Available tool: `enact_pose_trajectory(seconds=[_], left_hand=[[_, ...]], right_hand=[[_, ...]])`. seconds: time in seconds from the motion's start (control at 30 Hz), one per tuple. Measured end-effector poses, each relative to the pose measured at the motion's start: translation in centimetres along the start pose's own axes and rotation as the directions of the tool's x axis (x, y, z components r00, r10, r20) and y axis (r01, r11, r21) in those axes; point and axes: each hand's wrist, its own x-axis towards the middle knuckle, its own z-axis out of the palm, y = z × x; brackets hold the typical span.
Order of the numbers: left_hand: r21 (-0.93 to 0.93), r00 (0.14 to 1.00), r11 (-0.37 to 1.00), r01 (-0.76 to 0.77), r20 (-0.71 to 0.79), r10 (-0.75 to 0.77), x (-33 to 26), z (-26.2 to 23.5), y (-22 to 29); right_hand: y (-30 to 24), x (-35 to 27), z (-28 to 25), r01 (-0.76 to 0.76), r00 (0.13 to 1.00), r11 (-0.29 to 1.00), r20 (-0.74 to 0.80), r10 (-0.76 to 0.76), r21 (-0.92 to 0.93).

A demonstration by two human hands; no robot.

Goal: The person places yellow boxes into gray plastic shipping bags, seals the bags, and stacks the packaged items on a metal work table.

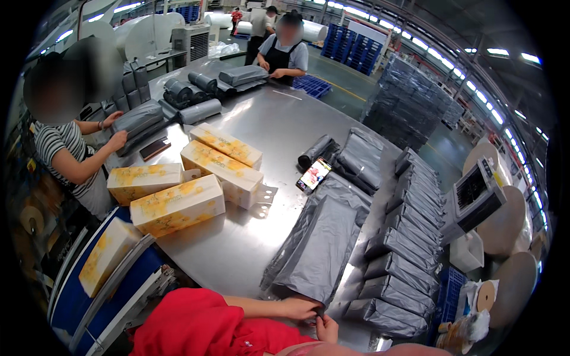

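Note:
A large grey plastic mailing bag [314,249], bulging with something boxy inside, lies at the near right of the metal table, on top of other grey plastic. My left hand [300,308] is closed on the near end of this bag. Right beside it, my right hand [326,328] pinches the same gathered edge, its fingers pressed together. What the bag contains is hidden by the plastic. Beyond it, a lit phone [313,175] leans against grey rolls and a stack of folded grey bags [358,157].
Several filled grey bags [404,237] stand in a row along the right edge. Yellow-and-white cartons [178,204] sit on the left of the metal table [279,124]; another carton [110,255] rides a blue conveyor [133,282]. Two co-workers handle grey bags across the table.

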Motion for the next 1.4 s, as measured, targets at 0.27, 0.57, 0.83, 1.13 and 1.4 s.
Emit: enact_pose_trajectory(seconds=[0.27, 0.57, 0.83, 1.13, 1.4], left_hand=[[0.071, 0.984, 0.995, -0.067, -0.162, 0.077, 0.4, 2.2, 2.3], [-0.037, 0.952, 0.996, -0.075, -0.299, 0.061, -7.5, -0.1, 1.5], [0.327, 0.548, 0.509, 0.796, -0.031, -0.836, -34.6, 1.7, -1.1], [0.852, 0.85, 0.31, -0.423, 0.253, 0.463, -9.6, -13.9, 1.0], [0.745, 0.848, 0.481, -0.462, 0.213, 0.485, -6.2, -13.8, -4.0]], right_hand=[[-4.8, 0.3, -1.0, -0.024, 0.974, 0.945, 0.205, 0.096, -0.327], [-0.5, 0.1, -2.6, -0.297, 0.9, 0.883, 0.415, 0.132, 0.364], [-8.5, -0.8, -4.9, 0.231, 0.932, 0.925, 0.343, -0.121, -0.301], [-15.0, 3.5, -5.3, 0.834, 0.426, -0.106, 0.754, -0.501, -0.542], [-11.7, 6.1, -4.3, 0.822, 0.518, 0.237, 0.506, -0.69, -0.518]])
